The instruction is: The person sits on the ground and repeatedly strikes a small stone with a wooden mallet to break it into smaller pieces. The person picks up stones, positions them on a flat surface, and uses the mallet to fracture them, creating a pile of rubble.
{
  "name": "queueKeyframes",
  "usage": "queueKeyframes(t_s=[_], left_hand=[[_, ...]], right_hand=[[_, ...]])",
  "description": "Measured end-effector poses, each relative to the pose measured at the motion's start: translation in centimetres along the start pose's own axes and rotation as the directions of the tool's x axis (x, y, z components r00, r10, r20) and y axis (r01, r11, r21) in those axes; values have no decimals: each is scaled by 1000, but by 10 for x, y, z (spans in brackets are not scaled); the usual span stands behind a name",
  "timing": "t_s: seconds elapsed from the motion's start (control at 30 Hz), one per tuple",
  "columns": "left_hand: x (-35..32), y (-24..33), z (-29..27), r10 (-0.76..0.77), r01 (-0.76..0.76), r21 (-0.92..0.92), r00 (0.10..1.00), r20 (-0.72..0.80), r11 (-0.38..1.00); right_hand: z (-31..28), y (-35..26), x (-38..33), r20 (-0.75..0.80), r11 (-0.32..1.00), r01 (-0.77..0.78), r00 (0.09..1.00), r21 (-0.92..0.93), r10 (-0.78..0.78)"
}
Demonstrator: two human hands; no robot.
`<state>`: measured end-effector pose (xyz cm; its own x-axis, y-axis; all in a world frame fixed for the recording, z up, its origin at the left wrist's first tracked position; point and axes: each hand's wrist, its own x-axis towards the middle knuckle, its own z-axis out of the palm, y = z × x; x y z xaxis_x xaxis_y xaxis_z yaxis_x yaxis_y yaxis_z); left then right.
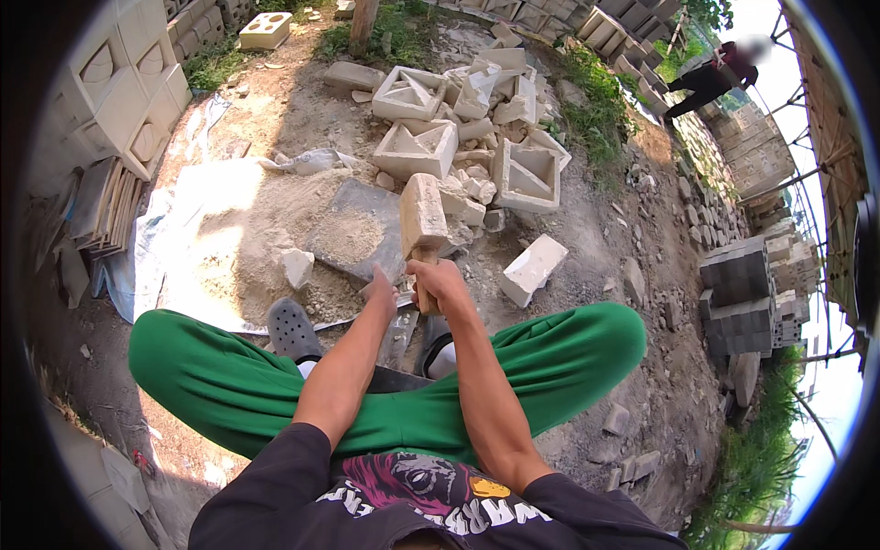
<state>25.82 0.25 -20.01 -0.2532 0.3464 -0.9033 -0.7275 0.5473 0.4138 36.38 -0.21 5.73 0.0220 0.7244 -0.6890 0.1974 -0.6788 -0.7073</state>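
My right hand [440,282] is wrapped round the handle of a wooden mallet [423,213]. The mallet's pale, blocky head points away from me, above a dark flat slab [367,197] dusted with sandy crumbs. Just left of the handle is my left hand [380,291], its fingers curled in. What it grips, if anything, is hidden. A greyish strip [400,335] lies below it, between my feet. Off to the right of the mallet sits a loose pale block [534,269], and a small broken chunk [296,268] rests left of the slab.
Beyond the slab is a heap of pale, hollow blocks with diagonal ribs [415,148] and broken pieces. Stacked blocks [137,92] stand at the left, grey blocks [738,293] at the right. A person [720,73] is at the far right. A white sheet [179,238] covers ground at left.
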Motion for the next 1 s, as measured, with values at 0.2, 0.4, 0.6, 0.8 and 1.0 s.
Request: queueKeyframes(t_s=[0.2,0.4,0.6,0.8,1.0], left_hand=[[-53,25,-22,60,-60,-30,998,0,998],[-60,40,-4,249,-192,-376,962,109,907],[-80,73,17,347,-192,-479,901,259,857],[-93,115,17,342,-177,-506,905,254,844],[-99,169,-4,316,-139,-522,910,268,842]], right_hand=[[-25,17,-56,-90,977,-9,996,212,28],[-15,27,-25,-62,923,-3,998,384,29],[-7,39,4,-52,909,-32,997,415,59],[-4,45,22,-60,910,-39,996,413,70],[14,48,27,-100,943,36,995,330,-3]])
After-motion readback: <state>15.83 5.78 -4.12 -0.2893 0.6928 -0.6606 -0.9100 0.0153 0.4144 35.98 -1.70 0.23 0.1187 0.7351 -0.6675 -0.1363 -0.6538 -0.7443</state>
